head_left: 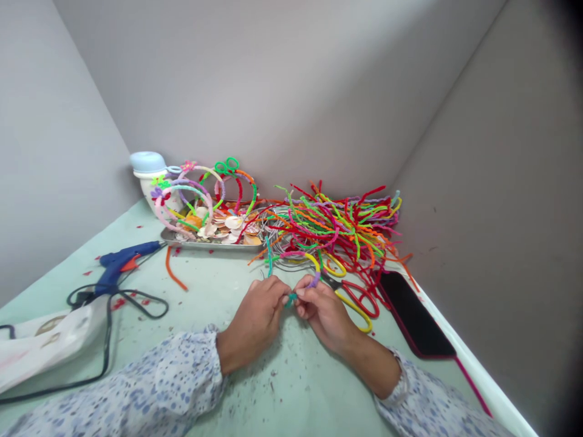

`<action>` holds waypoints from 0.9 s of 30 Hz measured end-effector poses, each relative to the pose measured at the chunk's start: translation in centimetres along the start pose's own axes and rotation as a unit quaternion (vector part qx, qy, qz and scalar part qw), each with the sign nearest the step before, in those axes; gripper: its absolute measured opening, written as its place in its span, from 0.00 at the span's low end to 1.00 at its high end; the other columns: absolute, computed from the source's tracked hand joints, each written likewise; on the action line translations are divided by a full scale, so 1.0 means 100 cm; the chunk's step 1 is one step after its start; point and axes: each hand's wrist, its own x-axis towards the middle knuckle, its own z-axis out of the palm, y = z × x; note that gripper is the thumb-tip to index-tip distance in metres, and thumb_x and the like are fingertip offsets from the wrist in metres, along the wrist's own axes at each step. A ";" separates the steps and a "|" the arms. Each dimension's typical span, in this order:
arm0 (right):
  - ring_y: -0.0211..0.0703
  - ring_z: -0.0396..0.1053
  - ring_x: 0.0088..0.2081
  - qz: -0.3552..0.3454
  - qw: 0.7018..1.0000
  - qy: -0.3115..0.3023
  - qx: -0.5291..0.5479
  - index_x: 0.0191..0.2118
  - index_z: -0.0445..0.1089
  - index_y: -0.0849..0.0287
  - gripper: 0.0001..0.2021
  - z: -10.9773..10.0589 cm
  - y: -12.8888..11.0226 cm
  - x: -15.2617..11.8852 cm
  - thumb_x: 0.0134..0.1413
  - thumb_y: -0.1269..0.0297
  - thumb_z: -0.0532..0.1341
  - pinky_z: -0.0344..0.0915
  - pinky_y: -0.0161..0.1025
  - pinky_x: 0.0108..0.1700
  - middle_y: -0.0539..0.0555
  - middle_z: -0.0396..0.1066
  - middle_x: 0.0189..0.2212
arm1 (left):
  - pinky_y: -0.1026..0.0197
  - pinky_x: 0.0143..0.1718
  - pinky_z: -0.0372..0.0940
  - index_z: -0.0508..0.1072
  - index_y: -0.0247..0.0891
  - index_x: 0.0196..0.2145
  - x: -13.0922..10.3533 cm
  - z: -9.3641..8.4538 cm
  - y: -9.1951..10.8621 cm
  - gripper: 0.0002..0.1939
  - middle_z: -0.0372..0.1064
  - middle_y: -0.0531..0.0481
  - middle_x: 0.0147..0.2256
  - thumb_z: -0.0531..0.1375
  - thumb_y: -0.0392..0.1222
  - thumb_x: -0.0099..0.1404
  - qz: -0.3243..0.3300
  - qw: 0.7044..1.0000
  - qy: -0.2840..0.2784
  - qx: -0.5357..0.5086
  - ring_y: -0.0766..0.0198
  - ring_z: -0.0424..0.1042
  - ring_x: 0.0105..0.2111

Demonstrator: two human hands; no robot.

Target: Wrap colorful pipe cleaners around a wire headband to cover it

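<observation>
My left hand (259, 312) is closed in a pinch on a teal pipe cleaner (269, 258), whose free end sticks up behind the fingers. Between my two hands a small teal coil (290, 300) shows at the fingertips. My right hand (325, 312) is closed too, its thumb and fingers around the end of a headband (315, 265) wrapped in purple, yellow, pink and green pipe cleaner. The band arcs up behind my hands; its lower parts are hidden by the fingers. Scissors (364, 297) with red and yellow handles lie just right of my right hand.
A pile of coloured pipe cleaners (341, 224) lies at the back. Beside it a metal tray (218, 245) holds shells and finished headbands (184, 191), near a white cup (148, 173). A blue glue gun (122, 261) with a looped cord is left, a phone (416, 315) right.
</observation>
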 end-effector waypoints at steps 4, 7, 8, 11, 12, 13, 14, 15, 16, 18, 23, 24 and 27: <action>0.30 0.60 0.19 0.003 1.000 0.005 0.002 0.26 0.66 0.60 0.06 0.000 0.000 0.001 0.44 0.67 0.64 0.53 0.28 0.22 0.46 0.66 0.19 | 0.58 0.39 0.56 0.68 0.39 0.34 0.000 0.001 0.000 0.11 0.66 0.50 0.34 0.47 0.35 0.69 -0.013 1.000 0.006 -0.006 0.60 0.64 0.37; 0.30 0.60 0.19 0.001 1.000 0.007 0.009 0.27 0.66 0.59 0.06 -0.001 0.001 0.001 0.44 0.67 0.64 0.54 0.28 0.22 0.45 0.66 0.19 | 0.58 0.39 0.57 0.68 0.38 0.34 0.000 0.001 0.000 0.11 0.65 0.49 0.34 0.48 0.35 0.69 -0.026 0.999 0.005 -0.019 0.60 0.64 0.36; 0.30 0.61 0.19 -0.001 1.000 0.007 0.010 0.27 0.66 0.60 0.05 -0.001 0.001 0.002 0.44 0.67 0.64 0.55 0.28 0.23 0.45 0.66 0.19 | 0.59 0.39 0.58 0.68 0.37 0.34 -0.001 0.001 0.000 0.11 0.65 0.49 0.34 0.47 0.36 0.69 -0.029 0.999 0.006 -0.026 0.61 0.64 0.36; 0.30 0.60 0.20 -0.001 1.000 0.007 0.007 0.27 0.66 0.60 0.05 0.000 0.000 0.001 0.44 0.67 0.64 0.55 0.28 0.23 0.46 0.66 0.19 | 0.60 0.39 0.59 0.68 0.37 0.35 -0.003 0.001 0.002 0.12 0.64 0.49 0.34 0.46 0.35 0.70 -0.037 0.998 0.008 -0.051 0.62 0.64 0.36; 0.30 0.60 0.20 0.001 1.000 0.008 0.004 0.27 0.66 0.60 0.05 0.000 0.000 0.001 0.44 0.67 0.64 0.54 0.28 0.23 0.46 0.66 0.19 | 0.60 0.39 0.59 0.68 0.37 0.35 -0.003 0.001 0.002 0.12 0.63 0.49 0.34 0.46 0.35 0.70 -0.037 0.998 0.006 -0.056 0.62 0.64 0.36; 0.30 0.60 0.20 0.002 1.000 0.008 0.001 0.27 0.66 0.60 0.05 0.000 0.000 0.001 0.44 0.67 0.64 0.54 0.28 0.23 0.46 0.66 0.19 | 0.60 0.39 0.59 0.68 0.37 0.35 -0.003 0.000 0.003 0.12 0.63 0.49 0.34 0.46 0.35 0.70 -0.035 0.998 0.004 -0.061 0.62 0.64 0.36; 0.30 0.60 0.20 0.003 1.000 0.008 -0.002 0.26 0.66 0.60 0.06 0.000 0.000 0.001 0.44 0.67 0.64 0.54 0.28 0.23 0.46 0.66 0.19 | 0.60 0.38 0.59 0.68 0.37 0.34 -0.003 0.000 0.003 0.12 0.63 0.49 0.34 0.45 0.36 0.70 -0.034 0.997 0.001 -0.063 0.62 0.64 0.35; 0.30 0.60 0.19 0.004 1.000 0.009 -0.004 0.26 0.65 0.60 0.06 0.000 0.000 0.001 0.44 0.67 0.64 0.53 0.28 0.23 0.46 0.66 0.19 | 0.60 0.38 0.59 0.68 0.37 0.34 -0.003 0.000 0.003 0.13 0.63 0.49 0.33 0.45 0.36 0.70 -0.033 0.997 -0.004 -0.066 0.62 0.63 0.35; 0.31 0.60 0.19 0.005 1.000 0.009 -0.005 0.26 0.65 0.60 0.06 0.000 0.000 0.001 0.44 0.67 0.64 0.53 0.29 0.23 0.46 0.66 0.18 | 0.60 0.38 0.59 0.67 0.37 0.34 -0.003 -0.001 0.003 0.13 0.63 0.49 0.33 0.45 0.36 0.70 -0.033 0.997 -0.009 -0.069 0.62 0.63 0.35; 0.31 0.60 0.19 0.005 1.000 0.008 -0.007 0.26 0.65 0.60 0.06 0.001 0.000 0.000 0.44 0.67 0.64 0.53 0.29 0.23 0.45 0.66 0.18 | 0.59 0.38 0.59 0.67 0.37 0.33 -0.002 -0.001 0.003 0.13 0.63 0.48 0.33 0.44 0.37 0.70 -0.033 0.996 -0.019 -0.075 0.61 0.63 0.35; 0.30 0.60 0.19 0.001 1.000 0.001 -0.019 0.26 0.65 0.60 0.06 0.000 0.000 -0.001 0.44 0.66 0.63 0.52 0.28 0.23 0.45 0.65 0.18 | 0.58 0.39 0.59 0.67 0.37 0.33 -0.002 0.000 -0.002 0.14 0.64 0.48 0.34 0.44 0.39 0.71 -0.028 0.996 -0.036 -0.081 0.60 0.64 0.35; 0.30 0.60 0.19 -0.001 1.000 0.001 -0.019 0.26 0.65 0.60 0.06 0.000 0.000 -0.001 0.45 0.67 0.63 0.52 0.28 0.22 0.45 0.65 0.18 | 0.58 0.39 0.59 0.67 0.37 0.33 -0.002 0.001 -0.003 0.14 0.64 0.48 0.34 0.44 0.39 0.71 -0.029 0.996 -0.037 -0.081 0.60 0.64 0.35; 0.30 0.60 0.19 -0.004 1.000 0.001 -0.019 0.26 0.65 0.60 0.05 0.000 0.000 -0.001 0.45 0.67 0.63 0.52 0.28 0.22 0.45 0.65 0.18 | 0.58 0.39 0.59 0.66 0.37 0.33 -0.002 0.001 -0.004 0.14 0.64 0.48 0.34 0.44 0.39 0.71 -0.023 0.995 -0.037 -0.088 0.60 0.64 0.35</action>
